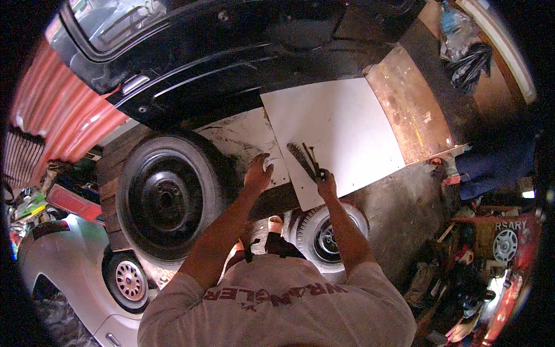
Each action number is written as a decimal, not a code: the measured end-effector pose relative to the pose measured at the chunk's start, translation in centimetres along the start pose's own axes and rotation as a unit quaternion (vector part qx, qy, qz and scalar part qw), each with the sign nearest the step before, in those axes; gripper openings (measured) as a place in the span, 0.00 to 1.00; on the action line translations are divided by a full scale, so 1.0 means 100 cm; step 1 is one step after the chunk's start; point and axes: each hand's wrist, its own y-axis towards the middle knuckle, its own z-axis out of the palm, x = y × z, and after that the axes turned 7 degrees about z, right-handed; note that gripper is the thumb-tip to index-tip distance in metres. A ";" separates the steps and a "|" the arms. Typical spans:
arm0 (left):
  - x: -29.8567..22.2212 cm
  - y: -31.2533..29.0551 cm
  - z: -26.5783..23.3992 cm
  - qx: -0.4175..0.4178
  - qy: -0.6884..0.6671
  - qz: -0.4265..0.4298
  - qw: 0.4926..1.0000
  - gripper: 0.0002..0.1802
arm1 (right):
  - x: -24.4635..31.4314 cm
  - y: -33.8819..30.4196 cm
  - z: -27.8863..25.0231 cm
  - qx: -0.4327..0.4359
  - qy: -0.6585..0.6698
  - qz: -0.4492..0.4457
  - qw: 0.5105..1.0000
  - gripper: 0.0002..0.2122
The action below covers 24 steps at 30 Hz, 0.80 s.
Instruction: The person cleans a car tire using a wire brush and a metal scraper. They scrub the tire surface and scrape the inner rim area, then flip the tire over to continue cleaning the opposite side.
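Observation:
My right hand (327, 186) is closed around a dark wire brush (299, 157) and a slim dark rod-like tool (314, 161), both pointing away from me. They are above a white board (347, 127); the rod's exact kind is unclear. My left hand (259, 173) holds nothing, its fingers apart, over the edge of a smudged whitish board (243, 141). Left of that hand stands a large tyre on a black steel rim (151, 199). A smaller wheel (321, 243) lies near my feet, partly behind my right arm.
A dark car body (254, 52) spans the far side. Brown plywood (407, 110) adjoins the white board on the right. A silver car part (63, 260) and another wheel (128, 281) sit at lower left. Cluttered shelving (480, 254) stands at right, below a dark blue cloth (497, 165).

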 end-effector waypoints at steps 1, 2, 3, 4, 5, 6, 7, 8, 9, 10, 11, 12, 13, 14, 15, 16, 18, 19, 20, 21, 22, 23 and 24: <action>0.000 0.002 0.007 0.014 -0.013 -0.024 1.000 0.25 | -0.001 0.004 -0.006 0.012 -0.002 0.011 1.000 0.15; 0.000 0.006 0.013 0.026 -0.026 -0.047 0.998 0.25 | -0.001 0.013 -0.010 0.023 -0.003 0.021 1.000 0.15; 0.011 0.008 0.022 0.025 -0.025 -0.053 0.998 0.26 | -0.001 0.022 -0.012 0.035 -0.004 0.027 0.999 0.16; 0.022 0.010 0.030 0.025 -0.023 -0.060 0.998 0.26 | 0.001 0.030 -0.010 0.047 -0.016 0.055 0.997 0.16; 0.027 0.012 0.036 0.026 -0.023 -0.065 0.997 0.26 | -0.001 0.039 -0.007 0.056 -0.030 0.085 0.994 0.16; 0.031 0.014 0.042 0.023 -0.006 -0.061 0.998 0.26 | -0.002 0.045 -0.005 0.067 -0.044 0.115 0.990 0.17; 0.036 0.015 0.048 0.021 0.011 -0.058 0.998 0.26 | -0.004 0.048 -0.003 0.068 -0.060 0.096 0.991 0.16; 0.044 0.012 0.051 0.016 0.030 -0.059 0.998 0.26 | -0.004 0.049 0.000 0.074 -0.074 0.074 0.992 0.16; 0.051 0.012 0.055 -0.009 0.041 -0.035 0.999 0.26 | -0.004 0.049 0.002 0.081 -0.089 0.052 0.991 0.16; 0.058 0.010 0.059 -0.010 0.038 -0.042 0.998 0.27 | -0.003 0.049 0.004 0.075 -0.103 0.048 0.991 0.15; 0.059 0.008 0.060 -0.010 0.034 -0.049 0.998 0.27 | -0.006 0.048 0.007 0.070 -0.117 0.043 0.990 0.15; 0.059 0.007 0.060 -0.011 0.030 -0.056 0.998 0.27 | -0.007 0.046 0.009 0.065 -0.131 0.039 0.988 0.15; 0.061 0.008 0.060 -0.017 0.045 -0.036 0.998 0.26 | -0.009 0.046 0.010 0.049 -0.100 0.035 0.993 0.16; 0.064 0.007 0.058 -0.024 0.062 -0.020 0.998 0.26 | -0.011 0.047 0.011 0.038 -0.066 0.029 0.997 0.16; 0.063 0.006 0.054 -0.031 0.078 -0.003 0.996 0.26 | -0.011 0.044 0.012 0.026 -0.033 0.024 0.999 0.17; 0.060 0.003 0.052 -0.026 0.063 -0.018 0.997 0.25 | -0.013 0.037 0.013 0.009 -0.048 0.006 0.999 0.18; 0.043 0.005 0.040 -0.024 0.033 -0.043 0.998 0.25 | -0.001 0.031 0.009 -0.030 -0.074 -0.036 0.996 0.20; 0.042 0.003 0.035 -0.023 0.020 -0.041 0.999 0.24 | 0.008 0.027 0.007 -0.021 -0.087 -0.013 0.996 0.21; 0.037 0.002 0.028 -0.029 0.027 -0.034 0.999 0.24 | 0.017 0.025 0.005 -0.013 -0.080 -0.045 0.996 0.22; 0.030 0.001 0.022 -0.033 0.033 -0.025 0.999 0.24 | 0.020 0.022 0.004 -0.007 -0.075 -0.074 0.994 0.22; 0.025 -0.002 0.016 -0.037 0.038 -0.017 0.998 0.24 | 0.025 0.019 0.004 0.000 -0.070 -0.103 0.992 0.22; 0.024 -0.007 0.012 -0.063 0.021 -0.011 0.998 0.25 | 0.028 0.014 0.008 -0.014 -0.054 -0.118 0.991 0.23; 0.019 -0.007 0.006 -0.058 0.021 -0.003 0.998 0.25 | 0.026 0.012 0.016 -0.034 -0.040 -0.130 0.990 0.23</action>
